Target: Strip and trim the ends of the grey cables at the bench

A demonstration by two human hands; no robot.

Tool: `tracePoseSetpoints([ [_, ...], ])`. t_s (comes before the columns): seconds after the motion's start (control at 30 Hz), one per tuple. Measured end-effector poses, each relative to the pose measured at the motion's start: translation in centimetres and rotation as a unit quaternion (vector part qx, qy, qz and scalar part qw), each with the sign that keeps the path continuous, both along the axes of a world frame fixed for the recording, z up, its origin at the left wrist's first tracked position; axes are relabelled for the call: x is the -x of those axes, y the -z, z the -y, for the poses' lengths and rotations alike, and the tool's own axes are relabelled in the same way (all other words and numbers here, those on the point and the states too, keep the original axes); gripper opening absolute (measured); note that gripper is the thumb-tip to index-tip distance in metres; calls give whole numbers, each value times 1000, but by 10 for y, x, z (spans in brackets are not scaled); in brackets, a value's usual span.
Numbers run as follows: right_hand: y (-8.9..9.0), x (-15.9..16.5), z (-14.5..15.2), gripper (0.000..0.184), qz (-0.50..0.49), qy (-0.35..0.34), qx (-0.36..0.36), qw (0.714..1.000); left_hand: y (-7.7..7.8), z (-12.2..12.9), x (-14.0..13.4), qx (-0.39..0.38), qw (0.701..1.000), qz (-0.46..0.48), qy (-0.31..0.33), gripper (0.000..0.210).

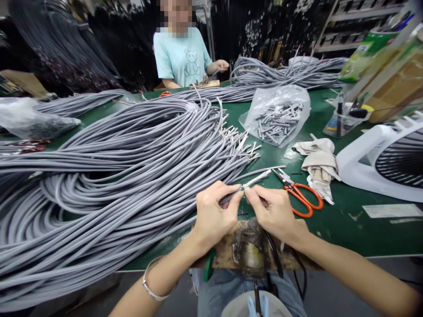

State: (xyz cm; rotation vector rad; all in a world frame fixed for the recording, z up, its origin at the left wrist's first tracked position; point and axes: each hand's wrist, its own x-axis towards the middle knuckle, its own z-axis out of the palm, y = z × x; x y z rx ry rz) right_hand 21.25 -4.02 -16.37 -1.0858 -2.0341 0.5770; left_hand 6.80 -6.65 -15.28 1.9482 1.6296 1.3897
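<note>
Between thumb and fingers, my left hand (pixel 216 209) grips a grey cable near its end. Past the grey jacket, the cable's stripped whitish end (pixel 258 178) points up and to the right. My right hand (pixel 272 211) pinches that cable right beside the left fingertips, where the jacket stops. Just right of my right hand lie scissors with orange handles (pixel 302 198), their blades toward the cable tip. A large bundle of grey cables (pixel 132 176) spreads over the table to the left, its light-coloured ends bunched near the middle.
A clear bag of short grey pieces (pixel 280 116) lies beyond my hands. Cream cloth gloves (pixel 320 163) and a white fan (pixel 390 158) stand at right. Below my hands is a worn wooden board (pixel 224 251) with a metal block. Across the green table (pixel 350 229) sits a person (pixel 181 57).
</note>
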Motion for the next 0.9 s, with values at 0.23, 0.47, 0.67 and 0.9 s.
tracePoseSetpoints([
  [0.23, 5, -2, -1, 35, 57, 20, -106, 993, 6, 4, -1, -35, 997, -67, -17, 13],
  [0.47, -7, 2, 13, 30, 11, -109, -246, 963, 11, -9, 7, 26, 996, -69, -48, 14],
  [0.67, -5, -5, -5, 32, -6, 16, -99, 995, 1, -12, 12, 123, 985, 121, 3, 25],
  [0.9, -1, -2, -8, 34, 23, 6, -43, 999, -1, -5, 11, 96, 988, 118, 23, 22],
])
